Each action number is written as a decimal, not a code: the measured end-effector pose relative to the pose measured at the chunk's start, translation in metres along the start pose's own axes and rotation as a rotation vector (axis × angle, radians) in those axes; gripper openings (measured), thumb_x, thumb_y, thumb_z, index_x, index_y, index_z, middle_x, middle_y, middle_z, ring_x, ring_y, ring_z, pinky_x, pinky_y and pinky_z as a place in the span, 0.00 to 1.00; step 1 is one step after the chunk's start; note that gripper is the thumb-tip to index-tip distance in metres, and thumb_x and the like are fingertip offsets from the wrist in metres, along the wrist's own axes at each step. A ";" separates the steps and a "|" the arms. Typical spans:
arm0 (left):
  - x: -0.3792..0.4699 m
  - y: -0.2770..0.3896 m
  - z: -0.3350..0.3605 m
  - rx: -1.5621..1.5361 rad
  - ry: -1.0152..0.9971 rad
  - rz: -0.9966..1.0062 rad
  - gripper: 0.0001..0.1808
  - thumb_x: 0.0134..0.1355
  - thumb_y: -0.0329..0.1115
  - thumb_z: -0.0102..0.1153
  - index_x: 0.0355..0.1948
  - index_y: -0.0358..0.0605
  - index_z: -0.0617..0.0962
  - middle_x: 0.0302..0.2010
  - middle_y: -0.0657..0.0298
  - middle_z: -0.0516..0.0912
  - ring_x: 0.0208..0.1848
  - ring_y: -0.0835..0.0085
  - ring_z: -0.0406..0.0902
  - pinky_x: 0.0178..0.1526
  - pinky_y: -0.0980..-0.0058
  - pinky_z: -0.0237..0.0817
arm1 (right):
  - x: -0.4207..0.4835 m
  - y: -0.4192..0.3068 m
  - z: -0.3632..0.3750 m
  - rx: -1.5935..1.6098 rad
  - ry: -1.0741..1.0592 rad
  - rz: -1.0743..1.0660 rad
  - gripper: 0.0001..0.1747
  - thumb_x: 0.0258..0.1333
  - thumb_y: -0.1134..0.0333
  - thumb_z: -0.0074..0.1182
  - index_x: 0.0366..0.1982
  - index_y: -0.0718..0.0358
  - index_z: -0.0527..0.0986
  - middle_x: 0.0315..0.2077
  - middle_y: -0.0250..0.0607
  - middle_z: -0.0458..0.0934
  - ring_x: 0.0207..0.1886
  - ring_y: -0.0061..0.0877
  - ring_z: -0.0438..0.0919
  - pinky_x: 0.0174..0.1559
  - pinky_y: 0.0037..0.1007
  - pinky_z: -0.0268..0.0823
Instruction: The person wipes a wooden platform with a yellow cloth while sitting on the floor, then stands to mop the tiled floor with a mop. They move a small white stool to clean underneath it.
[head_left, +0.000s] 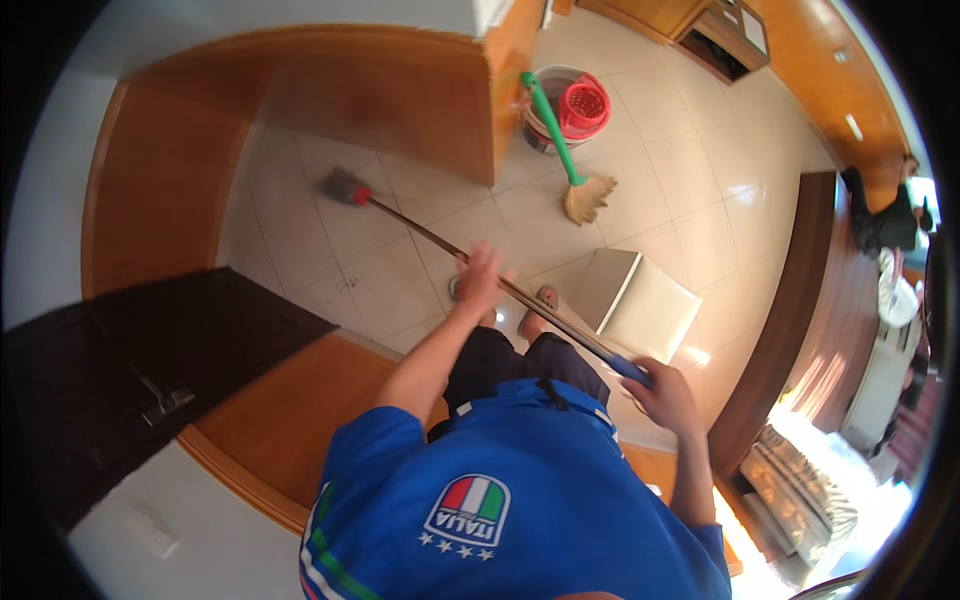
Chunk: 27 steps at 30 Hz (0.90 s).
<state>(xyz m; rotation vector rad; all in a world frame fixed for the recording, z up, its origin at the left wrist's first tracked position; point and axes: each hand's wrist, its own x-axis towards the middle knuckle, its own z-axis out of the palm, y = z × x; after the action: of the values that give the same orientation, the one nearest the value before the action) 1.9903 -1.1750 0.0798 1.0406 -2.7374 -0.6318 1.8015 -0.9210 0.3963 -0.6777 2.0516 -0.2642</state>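
A mop with a metal pole (420, 231) slants across the view from upper left to lower right. Its grey head (341, 186), joined by a red collar (362, 196), is blurred against the tiled floor. Partway down the pole is my left hand (481, 279), blurred, with its fingers over the metal. My right hand (664, 394) grips the blue end sleeve (628, 370) near my right hip. Beneath the pole, sandals (548, 297) show on my feet.
A bucket (540, 139) with a red wringer basket (585, 105) stands beside the wood-panelled wall corner (491, 112). A green-handled broom (555, 127) leans across it. Right of my feet is a cream box-shaped stool (652, 307). A dark wooden door (150, 360) is at left; a person (889, 217) appears far right.
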 end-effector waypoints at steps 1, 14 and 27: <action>0.007 0.029 0.000 -0.028 -0.200 0.196 0.16 0.54 0.43 0.68 0.43 0.57 0.85 0.52 0.55 0.78 0.63 0.53 0.68 0.63 0.43 0.55 | -0.028 0.006 -0.017 -0.049 0.013 0.103 0.19 0.57 0.58 0.64 0.47 0.60 0.80 0.34 0.49 0.84 0.40 0.42 0.83 0.44 0.38 0.73; 0.008 0.268 0.035 -0.441 -0.894 0.618 0.13 0.49 0.37 0.59 0.34 0.49 0.88 0.30 0.49 0.86 0.38 0.50 0.84 0.48 0.57 0.75 | -0.197 0.116 -0.065 0.348 1.302 0.417 0.24 0.68 0.60 0.56 0.17 0.68 0.75 0.14 0.31 0.66 0.20 0.16 0.63 0.27 0.23 0.55; 0.110 -0.100 -0.037 -0.029 -0.429 0.257 0.09 0.50 0.38 0.71 0.22 0.48 0.82 0.29 0.59 0.80 0.42 0.57 0.78 0.48 0.57 0.67 | 0.069 -0.065 0.097 1.404 0.437 -0.456 0.20 0.55 0.71 0.45 0.09 0.64 0.73 0.14 0.43 0.77 0.21 0.32 0.77 0.63 0.53 0.62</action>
<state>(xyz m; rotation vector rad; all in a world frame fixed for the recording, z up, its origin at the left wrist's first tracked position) 1.9784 -1.3274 0.0682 0.5803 -3.1355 -0.9380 1.8768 -1.0054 0.3224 -0.1434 1.4873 -1.9897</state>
